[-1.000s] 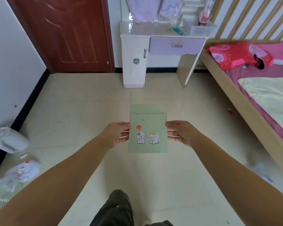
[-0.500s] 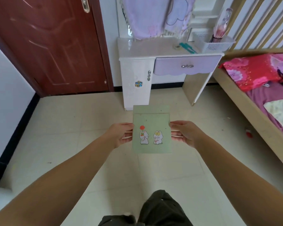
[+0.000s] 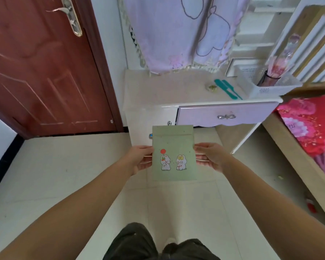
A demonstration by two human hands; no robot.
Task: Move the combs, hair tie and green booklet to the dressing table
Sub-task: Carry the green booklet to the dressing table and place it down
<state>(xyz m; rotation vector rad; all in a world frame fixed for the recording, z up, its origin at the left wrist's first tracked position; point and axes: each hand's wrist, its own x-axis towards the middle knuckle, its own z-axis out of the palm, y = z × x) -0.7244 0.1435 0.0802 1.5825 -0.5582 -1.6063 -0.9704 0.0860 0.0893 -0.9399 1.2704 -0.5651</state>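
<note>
The green booklet (image 3: 174,152), with two cartoon rabbits on its cover, is held flat in front of me above the floor. My left hand (image 3: 141,158) grips its left edge and my right hand (image 3: 210,156) grips its right edge. Ahead stands the white dressing table (image 3: 158,94) with a lilac drawer. Two teal combs (image 3: 227,88) lie side by side on its top at the right. A small pale green hair tie (image 3: 211,87) rests just left of them.
A white basket (image 3: 265,83) with a bottle and pink items sits at the table's right end. A lilac cloth (image 3: 178,30) hangs over the mirror. A red door (image 3: 41,68) is at the left, a bed (image 3: 308,132) with red bedding at the right.
I have walked closer to the dressing table, which now fills the upper view. Both hands keep the same grip on the booklet.
</note>
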